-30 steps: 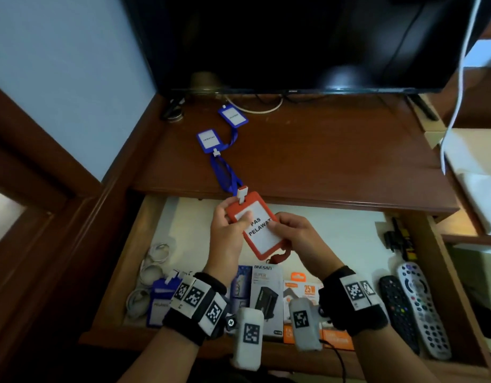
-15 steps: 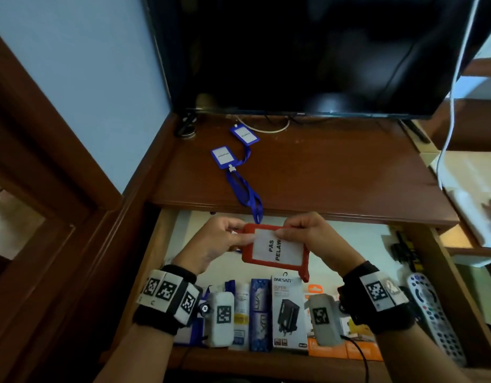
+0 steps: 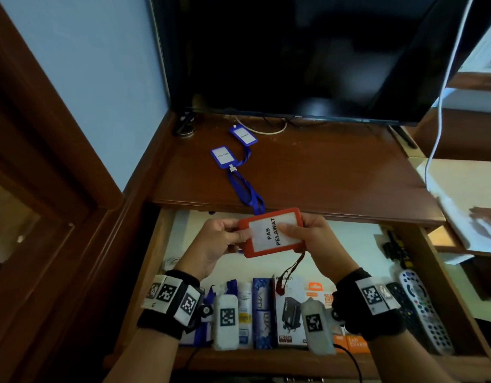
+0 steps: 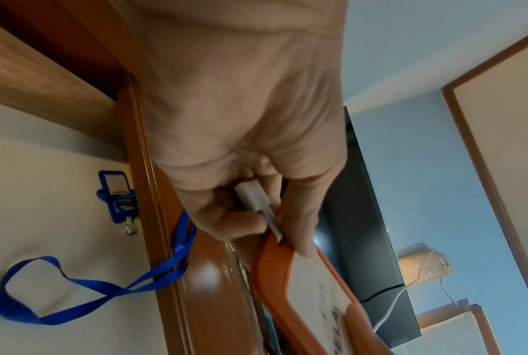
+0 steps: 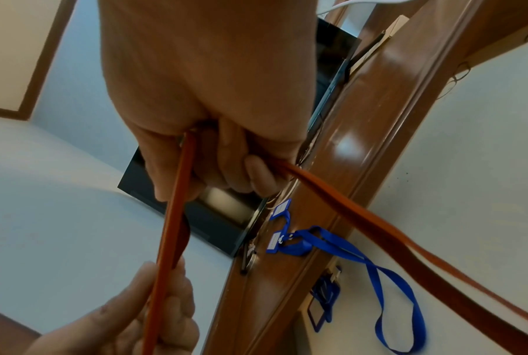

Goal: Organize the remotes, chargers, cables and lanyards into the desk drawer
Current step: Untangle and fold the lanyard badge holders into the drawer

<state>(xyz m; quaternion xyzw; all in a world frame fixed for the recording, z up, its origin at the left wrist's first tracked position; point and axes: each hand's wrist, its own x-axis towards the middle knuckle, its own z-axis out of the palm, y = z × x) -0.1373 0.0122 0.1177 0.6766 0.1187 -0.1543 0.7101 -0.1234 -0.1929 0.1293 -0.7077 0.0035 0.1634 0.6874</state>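
Both hands hold a red badge holder [image 3: 270, 232] marked "PAS PELAWAT" sideways above the open desk drawer [image 3: 349, 239]. My left hand [image 3: 234, 234] pinches its left end, where the wrist view shows the fingers [image 4: 235, 221] round the grey clip [image 4: 252, 198]. My right hand [image 3: 290, 230] grips the right end, thumb on the card. The red strap [image 3: 290, 272] dangles from the right hand, also seen as a red strap [image 5: 378, 225] beside the badge's edge [image 5: 171, 228]. Two blue badge lanyards [image 3: 223, 157] lie on the desk top, their strap [image 3: 249, 197] reaching the front edge.
Charger boxes [image 3: 290, 308] stand in a row along the drawer's front. Two remotes [image 3: 424, 308] lie at its right, and a coiled white cable [image 3: 171, 262] at its left. A dark TV [image 3: 294, 51] stands at the back of the desk. A white cable [image 3: 443, 87] hangs at right.
The red badge has turned from upright to lying sideways between my hands. Both hands have risen toward the desk's front edge, and the red strap now hangs below the right hand.
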